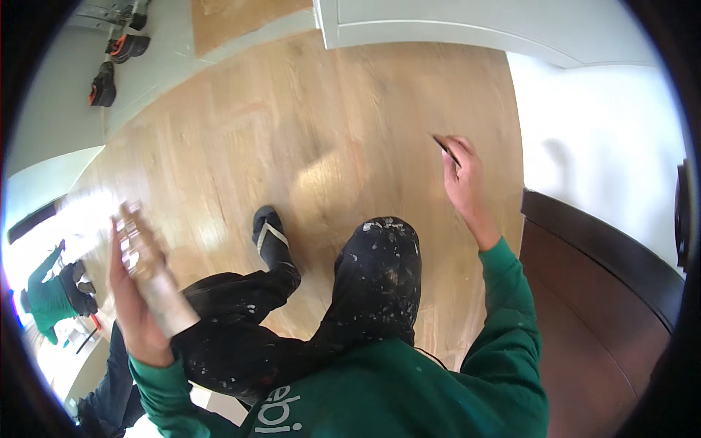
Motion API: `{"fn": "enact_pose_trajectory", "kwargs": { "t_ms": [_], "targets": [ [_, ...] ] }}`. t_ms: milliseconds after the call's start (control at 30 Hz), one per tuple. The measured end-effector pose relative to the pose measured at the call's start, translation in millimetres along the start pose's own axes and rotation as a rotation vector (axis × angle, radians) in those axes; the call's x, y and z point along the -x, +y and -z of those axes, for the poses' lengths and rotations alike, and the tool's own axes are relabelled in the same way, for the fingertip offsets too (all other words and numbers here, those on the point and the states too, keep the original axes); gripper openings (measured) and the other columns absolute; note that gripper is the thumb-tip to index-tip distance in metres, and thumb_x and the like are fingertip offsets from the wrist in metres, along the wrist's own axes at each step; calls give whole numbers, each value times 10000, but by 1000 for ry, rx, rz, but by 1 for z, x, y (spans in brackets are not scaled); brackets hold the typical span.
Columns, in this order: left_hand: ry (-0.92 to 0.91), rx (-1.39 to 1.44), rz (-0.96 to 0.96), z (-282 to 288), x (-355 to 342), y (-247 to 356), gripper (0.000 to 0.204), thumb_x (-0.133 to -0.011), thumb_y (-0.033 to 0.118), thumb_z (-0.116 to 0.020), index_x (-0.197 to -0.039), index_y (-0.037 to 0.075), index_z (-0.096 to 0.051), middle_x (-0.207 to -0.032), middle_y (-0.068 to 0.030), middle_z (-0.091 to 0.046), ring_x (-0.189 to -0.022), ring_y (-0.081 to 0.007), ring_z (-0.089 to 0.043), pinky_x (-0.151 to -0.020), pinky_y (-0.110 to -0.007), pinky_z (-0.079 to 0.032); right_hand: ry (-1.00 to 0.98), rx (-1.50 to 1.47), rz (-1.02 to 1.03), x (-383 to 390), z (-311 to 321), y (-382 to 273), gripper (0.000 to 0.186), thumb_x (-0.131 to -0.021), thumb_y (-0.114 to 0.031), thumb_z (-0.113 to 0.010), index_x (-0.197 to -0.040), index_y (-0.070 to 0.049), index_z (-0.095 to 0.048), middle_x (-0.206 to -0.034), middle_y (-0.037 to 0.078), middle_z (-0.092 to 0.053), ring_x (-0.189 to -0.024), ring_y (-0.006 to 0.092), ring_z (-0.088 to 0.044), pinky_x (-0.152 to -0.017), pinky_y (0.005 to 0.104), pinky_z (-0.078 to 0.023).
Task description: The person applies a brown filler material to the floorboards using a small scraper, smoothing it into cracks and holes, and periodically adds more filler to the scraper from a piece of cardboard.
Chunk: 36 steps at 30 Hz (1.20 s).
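Observation:
My left hand point(142, 321) is wrapped along a long tan-and-white object point(155, 281), smeared by motion, so its exact kind does not show. To the right, over the wood floor, my right hand point(464, 182) pinches a thin, dark, flat piece point(446, 150) between thumb and fingers. Its kind is too small to make out. Between the two hands are my black trousers point(376, 285), spotted with pale paint, and one foot in a dark flip-flop point(270, 230). The hands are well apart.
A white panelled piece point(475, 25) stands ahead, beside a white wall point(591, 124). At right is a dark brown wooden frame point(599, 233) with a reddish-brown surface. Black-and-orange shoes point(104, 85) lie far left. A person in green point(55, 299) bends at the left edge.

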State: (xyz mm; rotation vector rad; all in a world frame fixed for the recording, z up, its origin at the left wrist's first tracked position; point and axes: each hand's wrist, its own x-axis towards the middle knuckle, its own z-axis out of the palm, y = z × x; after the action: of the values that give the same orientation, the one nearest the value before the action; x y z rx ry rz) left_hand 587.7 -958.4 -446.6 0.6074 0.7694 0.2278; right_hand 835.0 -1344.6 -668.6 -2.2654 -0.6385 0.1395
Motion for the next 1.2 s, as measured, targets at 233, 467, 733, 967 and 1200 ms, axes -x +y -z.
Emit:
{"fn": "enact_pose_trajectory", "kwargs": {
  "t_ms": [233,467,733,967,1200],
  "targets": [
    [-84,-23,451,-75,-33,-39,504,-996,475,-440,-1246,52,-551,-1140,-104,-648,-1013,-237,-643,-921,-398,-517,124,-526,750,-20,4,-225,393,-776,16,-609,-1148,-94,-674,-1238,159,-562,-1137,355,-553,-1029,496,-436],
    [-153,-185,153,-79,-22,-34,543,-1010,495,-385,-1275,42,-524,-1164,-95,-629,-1017,-220,-636,-920,-382,-517,108,-34,780,-61,-19,-204,425,-784,2,-616,-1185,-131,-654,-1257,133,-540,-1233,317,-474,-1075,508,-383],
    [-252,-1191,-1357,-14,-53,-23,420,-1048,293,-369,-1312,-25,-444,-1170,-182,-597,-956,-278,-639,-816,-365,-520,-218,-1689,-486,-39,51,-231,301,-953,-147,-529,-1227,-27,-564,-1165,131,-605,-1087,283,-607,-955,474,-489],
    [-853,-1413,-1823,-65,-61,-5,534,-1003,456,-386,-1249,14,-558,-1119,-204,-643,-1005,-342,-673,-755,-381,-603,-665,-1859,-902,-29,57,-275,352,-951,-226,-532,-1200,22,-545,-1110,149,-642,-1014,272,-651,-919,448,-518],
    [-911,-1877,-1566,-54,-61,-2,344,-966,310,-535,-1122,22,-641,-1150,-148,-657,-990,-276,-679,-712,-349,-582,-644,-1888,-963,-28,64,-239,336,-941,-211,-538,-1171,32,-566,-1075,148,-662,-945,269,-675,-861,426,-554]
  ]
}}
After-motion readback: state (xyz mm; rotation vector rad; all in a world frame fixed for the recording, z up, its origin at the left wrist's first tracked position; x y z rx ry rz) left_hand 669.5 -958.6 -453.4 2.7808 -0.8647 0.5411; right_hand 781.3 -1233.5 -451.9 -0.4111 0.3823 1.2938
